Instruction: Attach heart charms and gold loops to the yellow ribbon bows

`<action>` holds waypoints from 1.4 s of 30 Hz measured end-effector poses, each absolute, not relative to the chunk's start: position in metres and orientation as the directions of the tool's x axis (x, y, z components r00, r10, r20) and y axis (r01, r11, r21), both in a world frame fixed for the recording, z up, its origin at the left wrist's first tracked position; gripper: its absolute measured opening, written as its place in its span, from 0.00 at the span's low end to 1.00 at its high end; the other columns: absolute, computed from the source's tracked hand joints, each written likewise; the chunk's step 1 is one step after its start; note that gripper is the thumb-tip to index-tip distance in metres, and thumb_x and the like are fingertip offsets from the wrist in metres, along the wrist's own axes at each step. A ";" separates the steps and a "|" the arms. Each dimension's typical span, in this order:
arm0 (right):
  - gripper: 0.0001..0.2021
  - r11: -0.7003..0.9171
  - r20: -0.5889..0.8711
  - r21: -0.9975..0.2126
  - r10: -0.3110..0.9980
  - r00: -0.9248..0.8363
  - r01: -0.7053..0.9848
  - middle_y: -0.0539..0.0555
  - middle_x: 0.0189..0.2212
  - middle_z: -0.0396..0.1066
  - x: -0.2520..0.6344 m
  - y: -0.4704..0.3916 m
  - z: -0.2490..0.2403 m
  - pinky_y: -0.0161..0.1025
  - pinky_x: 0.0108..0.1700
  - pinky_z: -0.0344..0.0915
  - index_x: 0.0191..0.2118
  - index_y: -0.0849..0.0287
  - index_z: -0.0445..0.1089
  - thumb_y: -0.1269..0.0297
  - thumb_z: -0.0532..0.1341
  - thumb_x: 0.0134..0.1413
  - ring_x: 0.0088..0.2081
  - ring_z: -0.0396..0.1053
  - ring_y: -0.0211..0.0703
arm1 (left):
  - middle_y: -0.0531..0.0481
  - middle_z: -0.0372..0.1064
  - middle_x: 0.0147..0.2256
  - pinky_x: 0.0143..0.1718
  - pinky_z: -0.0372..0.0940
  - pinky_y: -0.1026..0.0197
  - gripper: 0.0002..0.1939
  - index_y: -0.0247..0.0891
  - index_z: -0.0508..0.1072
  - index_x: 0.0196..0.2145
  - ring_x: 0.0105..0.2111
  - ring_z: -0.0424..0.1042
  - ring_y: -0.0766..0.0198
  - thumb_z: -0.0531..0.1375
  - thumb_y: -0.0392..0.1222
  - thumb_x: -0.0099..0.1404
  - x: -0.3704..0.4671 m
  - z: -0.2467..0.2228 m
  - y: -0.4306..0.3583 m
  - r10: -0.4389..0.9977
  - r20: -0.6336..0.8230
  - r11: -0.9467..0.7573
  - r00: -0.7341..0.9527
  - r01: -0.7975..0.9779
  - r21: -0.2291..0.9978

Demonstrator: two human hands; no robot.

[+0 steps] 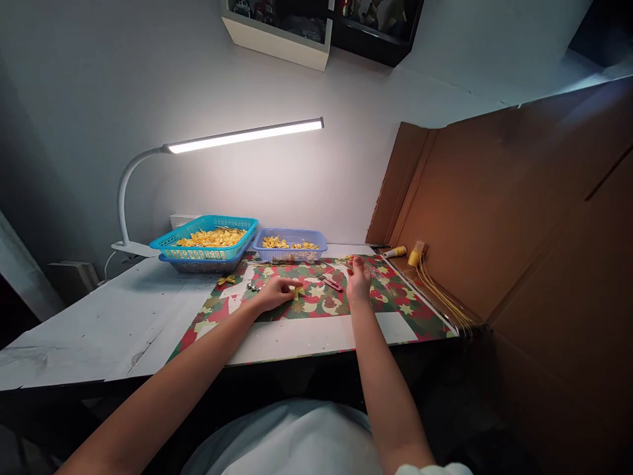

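My left hand [277, 294] is closed in a pinch on a yellow ribbon bow [297, 293] just above the patterned red and green paper. Farther right, my right hand [359, 282] is raised a little, its fingers pressed together; what lies between them is too small to make out. Between the two hands lies a red-handled cutting tool [330, 284], its tip pointing away from me. Another yellow bow [226, 280] rests left of my left hand, with a small cluster of silvery bits [254, 287] nearby.
A turquoise basket [171, 251] of yellow bows sits stacked at the back left, beside a periwinkle basket [316, 249] with more. A lit lamp [247, 135] arches overhead. Yellow cords [445, 297] and a yellow spool [416, 254] lie at right by the cardboard wall [519, 198].
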State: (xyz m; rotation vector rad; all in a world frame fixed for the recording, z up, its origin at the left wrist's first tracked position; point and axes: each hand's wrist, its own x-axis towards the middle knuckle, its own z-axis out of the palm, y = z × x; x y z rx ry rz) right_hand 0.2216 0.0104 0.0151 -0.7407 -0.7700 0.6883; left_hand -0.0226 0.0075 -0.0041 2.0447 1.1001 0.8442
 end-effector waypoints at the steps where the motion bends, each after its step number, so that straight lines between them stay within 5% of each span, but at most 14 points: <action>1: 0.17 0.551 0.351 -0.785 0.772 0.530 -0.284 0.54 0.37 0.76 0.220 0.009 0.016 0.36 0.33 0.63 0.34 0.57 0.69 0.48 0.64 0.47 0.35 0.69 0.39 | 0.53 0.71 0.30 0.28 0.67 0.62 0.12 0.33 0.74 0.39 0.26 0.70 0.67 0.61 0.46 0.68 -0.023 -0.005 0.008 0.870 0.223 -0.433 0.440 0.463 0.774; 12: 0.15 0.511 0.409 -0.784 0.852 0.326 -0.353 0.47 0.25 0.71 0.203 -0.003 0.024 0.32 0.22 0.58 0.30 0.55 0.64 0.51 0.67 0.47 0.20 0.57 0.31 | 0.48 0.74 0.41 0.38 0.72 0.55 0.11 0.34 0.74 0.43 0.36 0.74 0.61 0.60 0.44 0.69 -0.025 -0.007 0.006 0.856 0.249 -0.486 0.453 0.541 0.687; 17: 0.15 0.499 0.383 -0.758 0.862 0.332 -0.419 0.43 0.22 0.63 0.206 -0.002 0.026 0.32 0.26 0.65 0.31 0.55 0.63 0.52 0.67 0.47 0.22 0.62 0.32 | 0.46 0.73 0.46 0.40 0.72 0.54 0.12 0.36 0.73 0.47 0.40 0.74 0.59 0.60 0.44 0.69 -0.024 -0.011 0.012 0.867 0.252 -0.482 0.430 0.594 0.644; 24: 0.13 0.456 0.350 -0.769 0.887 0.301 -0.449 0.44 0.23 0.67 0.205 -0.001 0.025 0.34 0.31 0.71 0.32 0.55 0.66 0.55 0.68 0.47 0.25 0.68 0.33 | 0.43 0.70 0.52 0.47 0.71 0.48 0.14 0.38 0.72 0.50 0.46 0.73 0.56 0.60 0.44 0.69 -0.028 0.001 0.008 0.869 0.315 -0.495 0.382 0.689 0.530; 27: 0.13 0.403 0.335 -0.809 0.915 0.227 -0.429 0.47 0.26 0.73 0.197 0.000 0.020 0.36 0.34 0.73 0.32 0.57 0.69 0.58 0.71 0.43 0.28 0.72 0.35 | 0.42 0.67 0.55 0.52 0.67 0.43 0.16 0.37 0.70 0.53 0.52 0.69 0.51 0.60 0.43 0.69 -0.042 0.013 0.005 0.905 0.343 -0.393 0.251 0.800 0.454; 32: 0.15 0.339 0.316 -0.870 0.941 0.124 -0.357 0.51 0.27 0.77 0.191 0.003 0.013 0.39 0.34 0.75 0.32 0.59 0.74 0.58 0.73 0.37 0.29 0.75 0.39 | 0.43 0.69 0.52 0.48 0.69 0.45 0.16 0.36 0.70 0.52 0.48 0.72 0.53 0.60 0.44 0.69 -0.063 0.022 0.004 0.967 0.238 -0.183 0.096 0.908 0.377; 37: 0.17 0.351 0.339 -0.897 0.936 0.093 -0.267 0.52 0.28 0.78 0.192 0.004 0.009 0.39 0.36 0.74 0.34 0.59 0.75 0.53 0.71 0.39 0.28 0.75 0.39 | 0.43 0.69 0.52 0.46 0.71 0.47 0.17 0.37 0.70 0.53 0.47 0.72 0.54 0.60 0.44 0.69 -0.066 0.020 0.005 0.982 0.176 -0.132 0.062 0.896 0.424; 42: 0.14 0.377 0.380 -0.917 0.925 0.003 -0.131 0.51 0.23 0.75 0.184 0.000 0.004 0.37 0.30 0.72 0.33 0.58 0.76 0.54 0.68 0.44 0.25 0.72 0.39 | 0.44 0.70 0.50 0.46 0.71 0.48 0.15 0.37 0.72 0.50 0.46 0.73 0.55 0.60 0.45 0.69 -0.060 0.019 0.007 0.974 0.194 -0.216 0.119 0.758 0.616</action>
